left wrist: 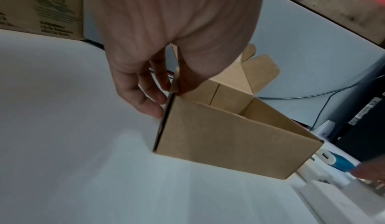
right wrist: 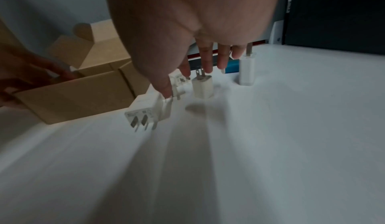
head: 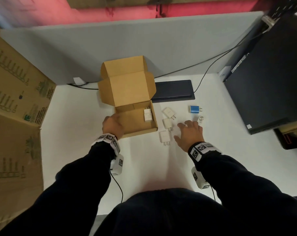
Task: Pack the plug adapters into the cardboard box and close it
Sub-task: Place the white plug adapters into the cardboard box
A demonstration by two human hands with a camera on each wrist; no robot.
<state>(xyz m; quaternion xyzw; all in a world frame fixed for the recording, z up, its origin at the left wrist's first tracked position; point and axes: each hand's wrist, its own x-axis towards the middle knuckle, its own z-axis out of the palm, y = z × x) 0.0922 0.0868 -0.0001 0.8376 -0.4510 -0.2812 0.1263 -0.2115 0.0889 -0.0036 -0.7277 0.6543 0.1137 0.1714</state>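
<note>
Head view looks steeply down on the table (head: 76, 150) from above. Each wrist view sits low, close behind its fingers, facing forward. All three share the cardboard box (head: 135, 123) (left wrist: 229, 142) (right wrist: 83, 96).

One open cardboard box (head: 135, 123), two white plug adapters inside it (head: 148, 114), three white adapters (head: 167, 123) on the tabletop (head: 76, 150), one blue adapter (head: 194, 109), one small white adapter (head: 200, 119), two hands (head: 190, 133)

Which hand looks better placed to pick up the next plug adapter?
The right hand, probably. It hovers open over the loose white adapters lying on the table beside the cardboard box, fingers spread above them. The left hand grips the box's left wall, steadying it on the far side from the adapters.
</note>
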